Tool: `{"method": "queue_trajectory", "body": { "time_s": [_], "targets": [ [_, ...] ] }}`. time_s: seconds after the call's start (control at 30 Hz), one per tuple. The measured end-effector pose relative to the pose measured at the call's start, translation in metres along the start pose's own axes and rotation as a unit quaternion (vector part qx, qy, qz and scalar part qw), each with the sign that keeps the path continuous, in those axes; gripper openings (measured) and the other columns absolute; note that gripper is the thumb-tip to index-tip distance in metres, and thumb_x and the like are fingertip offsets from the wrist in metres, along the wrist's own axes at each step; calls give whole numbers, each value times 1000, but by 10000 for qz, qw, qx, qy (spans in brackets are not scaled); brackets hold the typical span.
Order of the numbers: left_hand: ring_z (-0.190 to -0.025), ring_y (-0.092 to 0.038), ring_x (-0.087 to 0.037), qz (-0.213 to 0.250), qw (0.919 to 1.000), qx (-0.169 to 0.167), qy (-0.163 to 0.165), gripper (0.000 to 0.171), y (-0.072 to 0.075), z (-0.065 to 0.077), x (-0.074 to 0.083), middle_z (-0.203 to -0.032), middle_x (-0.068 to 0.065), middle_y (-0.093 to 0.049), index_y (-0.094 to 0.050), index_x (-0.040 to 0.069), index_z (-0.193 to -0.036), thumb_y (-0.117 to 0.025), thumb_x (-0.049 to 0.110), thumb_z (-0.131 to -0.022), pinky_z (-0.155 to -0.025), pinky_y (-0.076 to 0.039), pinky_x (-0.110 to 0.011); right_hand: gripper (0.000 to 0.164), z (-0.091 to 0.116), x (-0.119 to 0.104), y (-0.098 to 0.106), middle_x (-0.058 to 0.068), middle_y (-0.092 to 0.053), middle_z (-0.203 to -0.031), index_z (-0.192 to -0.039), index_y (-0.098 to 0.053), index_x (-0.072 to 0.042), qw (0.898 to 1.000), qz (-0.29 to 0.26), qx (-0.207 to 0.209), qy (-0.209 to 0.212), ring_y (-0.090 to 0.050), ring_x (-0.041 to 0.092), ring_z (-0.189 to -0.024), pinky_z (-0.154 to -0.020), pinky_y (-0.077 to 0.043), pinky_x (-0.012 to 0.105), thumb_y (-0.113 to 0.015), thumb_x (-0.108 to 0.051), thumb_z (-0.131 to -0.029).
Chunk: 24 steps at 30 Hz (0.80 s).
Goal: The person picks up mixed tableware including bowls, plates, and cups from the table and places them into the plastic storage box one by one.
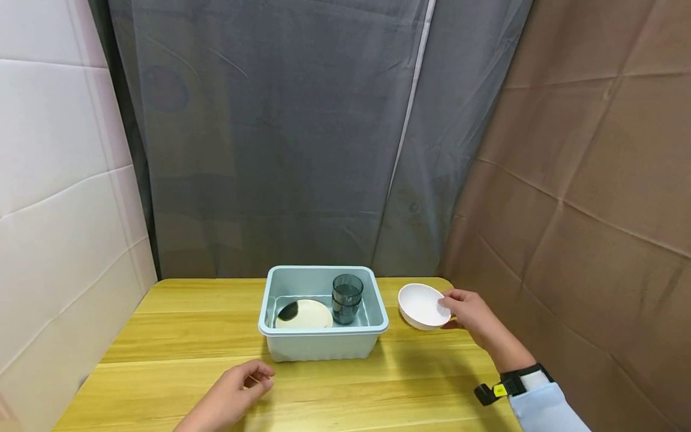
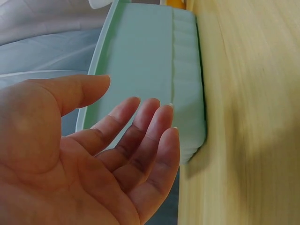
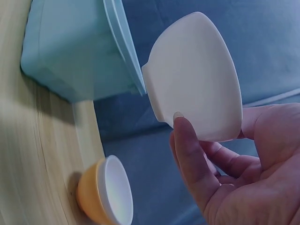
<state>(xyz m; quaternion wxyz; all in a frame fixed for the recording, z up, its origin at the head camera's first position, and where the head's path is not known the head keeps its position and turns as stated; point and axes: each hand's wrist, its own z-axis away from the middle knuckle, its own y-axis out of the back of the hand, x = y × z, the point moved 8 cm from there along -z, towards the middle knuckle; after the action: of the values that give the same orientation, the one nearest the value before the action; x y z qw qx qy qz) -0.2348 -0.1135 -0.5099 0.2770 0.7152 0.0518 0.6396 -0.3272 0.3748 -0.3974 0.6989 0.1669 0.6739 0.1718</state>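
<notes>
My right hand [image 1: 472,315] pinches a white bowl [image 1: 418,305] by its right rim, thumb on the inside. In the right wrist view, the bowl [image 3: 194,79] is off the table, its foot facing the light blue plastic tub [image 3: 75,47]. The tub [image 1: 324,347] stands on the table to the left of the bowl. Inside it are two stacked dark clear cups [image 1: 346,300] and a round cream plate [image 1: 313,314] with a dark patch. My left hand [image 1: 237,387], holding nothing, hovers near the tub's front left corner with loosely bent fingers.
An orange bowl [image 3: 91,194] with a white inside sits on the wooden table beside the tub; the held bowl hides it in the head view. Grey curtain [image 1: 281,138] hangs behind the table, with a white sheet [image 1: 59,180] left and a brown one [image 1: 594,180] right.
</notes>
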Motion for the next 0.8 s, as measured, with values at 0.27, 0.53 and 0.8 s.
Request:
{"method": "queue_trajectory", "body": {
  "time_s": [0.27, 0.53, 0.8],
  "targets": [
    [-99, -66, -17, -187, 9993, 181, -270, 20, 7, 4, 9, -107, 2, -74, -74, 7, -120, -74, 23, -108, -83, -55, -29, 37, 16, -10, -22, 13, -70, -115, -134, -64, 11, 9994, -141, -221, 210, -68, 23, -91, -81, -66, 40, -63, -19, -113],
    [-96, -65, -12, -213, 9988, 280, -351, 17, 11, 3, 18, -106, 0, -74, -75, 11, -119, -73, 24, -109, -82, -55, -28, 31, 27, -21, -50, 10, -69, -111, -129, -66, 11, 9975, -377, -504, 328, -68, 22, -87, -75, -64, 36, -63, -15, -112],
    [-98, -67, -16, -168, 9987, 316, -364, 18, 9, -1, 31, -104, 4, -74, -75, 13, -119, -75, 27, -108, -81, -55, -29, 28, 35, -30, -83, 11, -72, -111, -126, -68, 9, 9946, -495, -823, 383, -68, 22, -89, -77, -67, 40, -64, -14, -111]
  ]
}}
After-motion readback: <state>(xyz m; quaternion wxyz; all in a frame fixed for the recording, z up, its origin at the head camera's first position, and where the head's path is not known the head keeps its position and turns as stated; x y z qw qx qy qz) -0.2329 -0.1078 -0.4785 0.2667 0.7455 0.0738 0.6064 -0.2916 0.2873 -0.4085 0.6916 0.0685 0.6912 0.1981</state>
